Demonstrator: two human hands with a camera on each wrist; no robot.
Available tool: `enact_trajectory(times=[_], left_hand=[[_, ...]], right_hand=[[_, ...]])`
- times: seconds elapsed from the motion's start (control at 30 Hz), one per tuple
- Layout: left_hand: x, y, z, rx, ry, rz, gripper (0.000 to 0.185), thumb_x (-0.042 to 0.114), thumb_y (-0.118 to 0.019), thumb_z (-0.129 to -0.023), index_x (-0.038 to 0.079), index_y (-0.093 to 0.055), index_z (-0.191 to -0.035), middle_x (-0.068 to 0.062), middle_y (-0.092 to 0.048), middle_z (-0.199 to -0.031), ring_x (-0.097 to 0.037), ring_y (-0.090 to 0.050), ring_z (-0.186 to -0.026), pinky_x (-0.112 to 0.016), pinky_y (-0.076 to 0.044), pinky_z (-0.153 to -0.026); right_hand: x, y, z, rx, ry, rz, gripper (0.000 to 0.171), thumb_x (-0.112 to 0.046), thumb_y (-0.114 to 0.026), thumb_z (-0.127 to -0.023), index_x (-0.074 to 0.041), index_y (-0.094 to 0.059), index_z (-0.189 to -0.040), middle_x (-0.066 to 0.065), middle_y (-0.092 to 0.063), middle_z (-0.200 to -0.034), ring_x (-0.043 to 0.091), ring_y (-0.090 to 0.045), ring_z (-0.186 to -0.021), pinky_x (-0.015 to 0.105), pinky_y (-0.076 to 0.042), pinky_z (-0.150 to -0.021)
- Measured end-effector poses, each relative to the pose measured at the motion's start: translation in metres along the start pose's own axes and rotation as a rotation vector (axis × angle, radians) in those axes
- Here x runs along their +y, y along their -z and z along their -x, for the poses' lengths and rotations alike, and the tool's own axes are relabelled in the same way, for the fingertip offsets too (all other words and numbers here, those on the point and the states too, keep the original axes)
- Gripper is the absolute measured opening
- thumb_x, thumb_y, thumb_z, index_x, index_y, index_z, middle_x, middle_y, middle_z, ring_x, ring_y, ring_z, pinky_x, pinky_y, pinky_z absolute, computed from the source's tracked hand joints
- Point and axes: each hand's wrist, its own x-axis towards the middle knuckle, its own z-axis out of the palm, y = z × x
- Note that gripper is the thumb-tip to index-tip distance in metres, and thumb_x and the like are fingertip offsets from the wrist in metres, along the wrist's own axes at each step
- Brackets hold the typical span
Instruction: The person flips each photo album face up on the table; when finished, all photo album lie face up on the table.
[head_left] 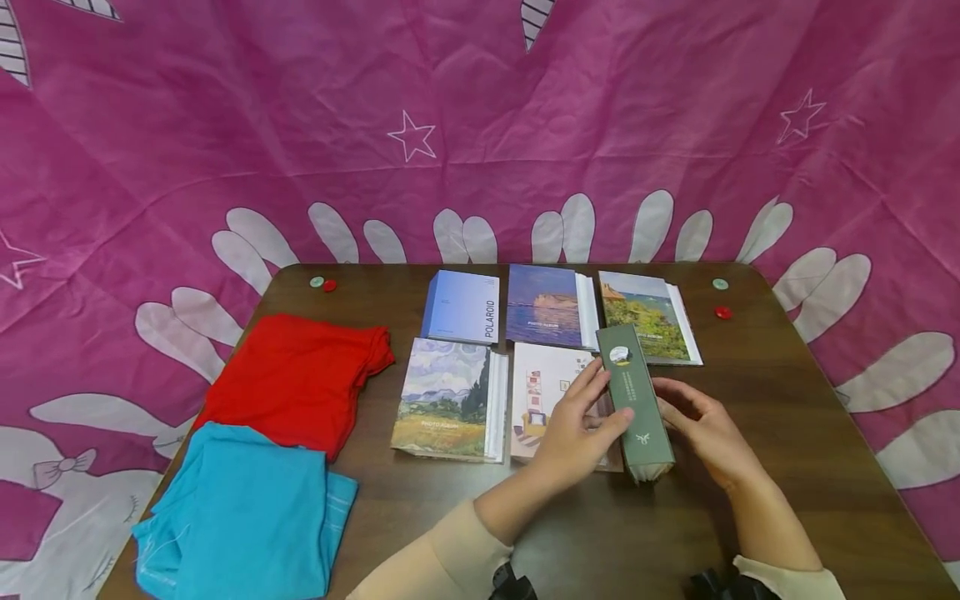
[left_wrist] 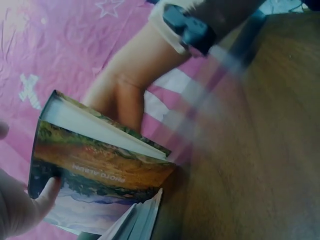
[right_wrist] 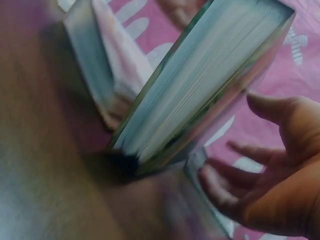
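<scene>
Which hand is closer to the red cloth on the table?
Left. The left hand sits on the green album's side facing the red cloth; the right hand is beyond the album.

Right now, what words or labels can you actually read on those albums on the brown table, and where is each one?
"POLAROID": spine edge of the light blue album.
"PHOTO ALBUM": upside down on the landscape cover of the green-spined album held upright by both hands.
Green spine label and logo: too small.
Other covers' titles: blurred, unreadable.
</scene>
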Motion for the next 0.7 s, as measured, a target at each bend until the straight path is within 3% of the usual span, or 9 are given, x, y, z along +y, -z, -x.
enact_trajectory(times=[0.07,0.2,0.27,0.33,0.43,0.5,0.7], left_hand=[[0.0,0.002,0.001,0.002,-0.004,-0.047,0.063,0.029,-0.061,-0.101,-0.002,-0.04,-0.152,0.0,-0.024,-0.167,-0.018,-0.05,-0.135,-0.021,-0.054,-0.09],[-0.002,0.005,0.002,0.008,-0.018,-0.116,0.066,0.03,-0.061,-0.101,-0.003,-0.037,-0.153,-0.005,-0.024,-0.166,-0.016,-0.054,-0.131,-0.024,-0.05,-0.099],[-0.004,0.002,0.001,0.001,-0.002,-0.1,0.068,0.029,-0.061,-0.102,-0.004,-0.034,-0.154,-0.012,-0.022,-0.166,-0.019,-0.05,-0.135,-0.026,-0.046,-0.105],[-0.007,-0.001,0.0,-0.005,0.02,-0.062,0.071,0.028,-0.061,-0.102,-0.004,-0.028,-0.156,-0.015,-0.021,-0.166,-0.02,-0.054,-0.131,-0.025,-0.047,-0.103],[-0.01,-0.003,0.001,0.001,0.059,-0.02,0.075,0.03,-0.059,-0.102,-0.002,-0.021,-0.159,-0.014,-0.017,-0.167,-0.023,-0.052,-0.133,-0.024,-0.047,-0.102],[-0.009,-0.004,0.002,0.02,0.05,-0.001,0.076,0.03,-0.059,-0.102,0.0,-0.02,-0.16,-0.012,-0.016,-0.167,-0.024,-0.052,-0.133,-0.025,-0.046,-0.102],[-0.003,-0.002,0.011,0.096,-0.04,-0.133,0.063,0.034,-0.057,-0.101,0.0,-0.042,-0.152,-0.007,-0.026,-0.166,-0.017,-0.053,-0.13,-0.018,-0.055,-0.085]], right_hand=[[0.004,0.0,-0.001,-0.023,-0.052,0.066,0.047,-0.016,-0.053,-0.107,0.009,-0.044,-0.145,-0.004,-0.061,-0.124,0.002,-0.062,-0.104,0.021,-0.055,-0.084],[0.011,0.001,-0.002,-0.052,-0.102,0.118,0.054,-0.02,-0.049,-0.108,0.016,-0.035,-0.147,0.018,-0.054,-0.133,-0.001,-0.06,-0.104,0.021,-0.055,-0.085],[0.012,0.003,0.0,-0.054,-0.12,0.116,0.057,-0.022,-0.048,-0.109,0.016,-0.031,-0.149,0.03,-0.048,-0.139,-0.004,-0.059,-0.105,0.021,-0.055,-0.086],[0.013,0.004,0.001,-0.053,-0.138,0.105,0.06,-0.023,-0.048,-0.109,0.015,-0.026,-0.151,0.036,-0.043,-0.143,-0.007,-0.058,-0.106,0.022,-0.055,-0.088],[0.012,0.004,0.002,-0.055,-0.166,0.091,0.064,-0.025,-0.047,-0.109,0.014,-0.021,-0.153,0.039,-0.038,-0.148,-0.01,-0.056,-0.107,0.023,-0.054,-0.09],[0.013,0.005,0.003,-0.054,-0.172,0.094,0.064,-0.026,-0.047,-0.109,0.014,-0.021,-0.153,0.038,-0.038,-0.148,-0.011,-0.055,-0.107,0.024,-0.054,-0.091],[0.013,0.006,0.007,-0.072,-0.139,0.099,0.063,-0.027,-0.044,-0.11,0.014,-0.022,-0.153,0.039,-0.042,-0.146,-0.008,-0.057,-0.111,0.021,-0.052,-0.092]])
